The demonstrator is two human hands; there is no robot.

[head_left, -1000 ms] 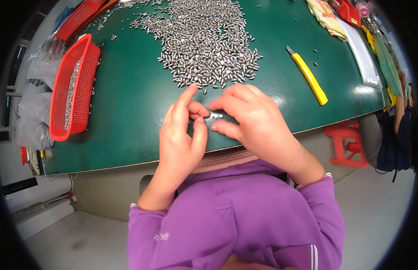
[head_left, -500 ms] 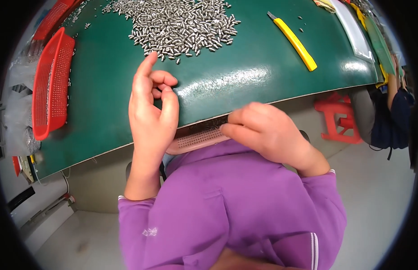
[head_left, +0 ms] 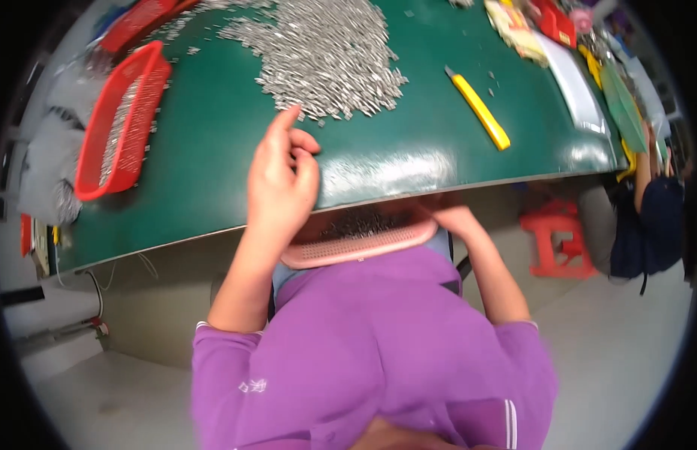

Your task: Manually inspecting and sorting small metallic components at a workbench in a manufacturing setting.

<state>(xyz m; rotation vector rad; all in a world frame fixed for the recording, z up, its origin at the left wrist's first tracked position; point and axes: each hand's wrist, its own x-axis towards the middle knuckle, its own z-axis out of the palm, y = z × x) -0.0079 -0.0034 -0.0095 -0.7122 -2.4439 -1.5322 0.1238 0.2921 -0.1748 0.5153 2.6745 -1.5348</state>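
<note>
A big pile of small shiny metal pieces lies on the green table. My left hand rests at the pile's near edge. Its index finger stretches toward the pieces, the other fingers are loosely bent, and the thumb stands apart; I see nothing held. On my lap, partly under the table edge, sits a pink perforated basket with many small dark pieces inside. My right hand is at the basket's right end, below the table edge. Shadow and the table hide its fingertips.
A yellow utility knife lies on the table at right, blade pointing away. At left stands a red perforated basket containing metal pieces. A red stool is under the table at right, beside another person's dark clothing.
My right hand has moved from above the table edge down to the right end of the lap basket. The view has shifted, showing more of that basket. My left hand keeps its pose.
</note>
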